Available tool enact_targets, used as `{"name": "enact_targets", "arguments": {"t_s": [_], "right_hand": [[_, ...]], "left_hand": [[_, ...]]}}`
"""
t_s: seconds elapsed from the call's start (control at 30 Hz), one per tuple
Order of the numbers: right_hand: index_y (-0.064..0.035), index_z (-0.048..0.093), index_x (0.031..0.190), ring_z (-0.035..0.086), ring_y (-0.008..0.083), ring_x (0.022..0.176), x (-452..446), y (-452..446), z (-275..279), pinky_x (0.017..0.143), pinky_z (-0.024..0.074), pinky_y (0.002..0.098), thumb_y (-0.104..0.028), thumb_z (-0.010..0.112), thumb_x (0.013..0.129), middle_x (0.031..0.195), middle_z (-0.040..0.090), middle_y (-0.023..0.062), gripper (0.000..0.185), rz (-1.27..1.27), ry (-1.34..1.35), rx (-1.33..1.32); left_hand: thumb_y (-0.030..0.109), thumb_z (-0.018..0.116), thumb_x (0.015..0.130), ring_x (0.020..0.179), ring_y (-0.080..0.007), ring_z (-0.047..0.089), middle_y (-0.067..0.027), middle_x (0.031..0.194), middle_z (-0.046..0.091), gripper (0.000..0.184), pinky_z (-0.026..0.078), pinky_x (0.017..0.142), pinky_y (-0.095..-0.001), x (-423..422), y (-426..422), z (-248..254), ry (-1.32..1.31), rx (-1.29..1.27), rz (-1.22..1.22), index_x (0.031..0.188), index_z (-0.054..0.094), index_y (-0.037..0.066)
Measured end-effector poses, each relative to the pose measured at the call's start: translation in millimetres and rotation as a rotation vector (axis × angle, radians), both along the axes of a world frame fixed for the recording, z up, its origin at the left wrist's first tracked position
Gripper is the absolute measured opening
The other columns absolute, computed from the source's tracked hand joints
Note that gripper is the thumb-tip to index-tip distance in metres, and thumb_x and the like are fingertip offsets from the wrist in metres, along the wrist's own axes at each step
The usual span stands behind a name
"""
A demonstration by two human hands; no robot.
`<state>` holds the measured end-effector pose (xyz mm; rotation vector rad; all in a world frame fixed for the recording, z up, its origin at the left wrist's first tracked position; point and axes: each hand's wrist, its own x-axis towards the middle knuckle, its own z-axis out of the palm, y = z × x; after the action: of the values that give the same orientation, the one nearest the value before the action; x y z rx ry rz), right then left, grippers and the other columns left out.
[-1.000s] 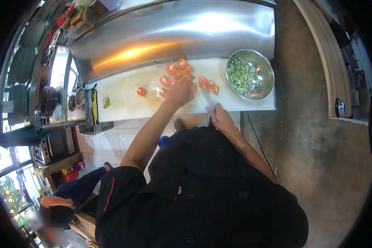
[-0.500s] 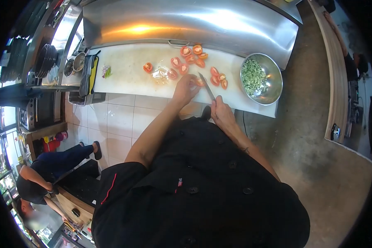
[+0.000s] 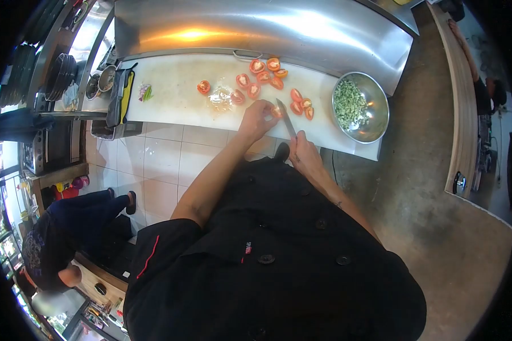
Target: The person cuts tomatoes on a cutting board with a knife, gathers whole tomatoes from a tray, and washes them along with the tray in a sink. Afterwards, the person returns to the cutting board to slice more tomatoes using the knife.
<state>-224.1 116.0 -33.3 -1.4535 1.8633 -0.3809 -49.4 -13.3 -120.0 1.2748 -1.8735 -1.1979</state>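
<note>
On the long white cutting board (image 3: pixel 170 85), my left hand (image 3: pixel 257 120) is closed on a piece of tomato (image 3: pixel 276 112) near the front edge. My right hand (image 3: pixel 305 156) grips a knife (image 3: pixel 287 120), its blade against or just beside that tomato piece; exact contact is too small to tell. Several cut tomato pieces (image 3: pixel 254 90) lie beyond my left hand, and a smaller group of tomato wedges (image 3: pixel 296 107) lies right of the blade. One cut tomato (image 3: pixel 203 87) sits apart to the left, beside a wet patch of juice and seeds.
A steel bowl (image 3: pixel 381 122) with chopped green pieces (image 3: pixel 349 105) stands at the board's right end. Small purple and green scraps (image 3: pixel 145 92) lie at the left, near a dark and yellow cloth (image 3: pixel 126 94). Another person (image 3: pixel 68 227) stands at lower left.
My hands stay in nearly the same place, with the knife blade shifted slightly at the tomato piece. The other person at lower left has turned and bent, drawing an arm in.
</note>
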Motion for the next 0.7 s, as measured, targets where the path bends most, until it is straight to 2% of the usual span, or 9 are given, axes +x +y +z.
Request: {"name": "enact_targets", "arguments": {"t_s": [0.3, 0.37, 0.47, 0.7], "right_hand": [[0.0051, 0.045, 0.110, 0.066, 0.0611, 0.088, -0.7, -1.2, 7.2, 0.080, 0.0492, 0.0688, -0.020, 0.048, 0.110, 0.085, 0.066, 0.0399, 0.025, 0.030, 0.051, 0.046], [0.0047, 0.046, 0.112, 0.066, 0.0617, 0.093, -1.7, -4.9, 0.1, 0.082, 0.0505, 0.0686, -0.017, 0.051, 0.107, 0.091, 0.068, 0.0398, 0.023, 0.044, 0.041, 0.082], [0.0032, 0.047, 0.110, 0.066, 0.0609, 0.084, -2.0, -9.2, -18.2, 0.078, 0.0496, 0.0697, -0.022, 0.046, 0.111, 0.084, 0.068, 0.0377, 0.025, 0.103, 0.089, -0.022], [0.0026, 0.045, 0.114, 0.066, 0.0619, 0.086, 4.1, -15.1, -67.8, 0.080, 0.0482, 0.0701, -0.021, 0.046, 0.111, 0.085, 0.067, 0.0389, 0.023, -0.013, 0.060, -0.021]], "left_hand": [[0.027, 0.092, 0.086, 0.098, -0.0290, 0.077, -0.0176, 0.105, 0.076, 0.042, 0.062, 0.089, -0.0400, -1.5, -1.4, 2.8, 0.000, 0.023, 0.016, 0.110, 0.071, 0.000], [0.027, 0.092, 0.086, 0.097, -0.0289, 0.077, -0.0177, 0.105, 0.077, 0.041, 0.062, 0.088, -0.0399, -0.1, -0.7, 3.5, 0.003, 0.024, 0.008, 0.110, 0.071, 0.000], [0.028, 0.092, 0.086, 0.098, -0.0291, 0.077, -0.0175, 0.103, 0.077, 0.041, 0.061, 0.088, -0.0395, 1.1, -2.5, 4.4, 0.009, 0.036, -0.004, 0.108, 0.072, 0.000], [0.026, 0.092, 0.084, 0.096, -0.0284, 0.076, -0.0161, 0.100, 0.076, 0.039, 0.060, 0.088, -0.0402, -2.2, 1.4, 7.2, -0.010, 0.024, 0.032, 0.106, 0.072, 0.001]]}}
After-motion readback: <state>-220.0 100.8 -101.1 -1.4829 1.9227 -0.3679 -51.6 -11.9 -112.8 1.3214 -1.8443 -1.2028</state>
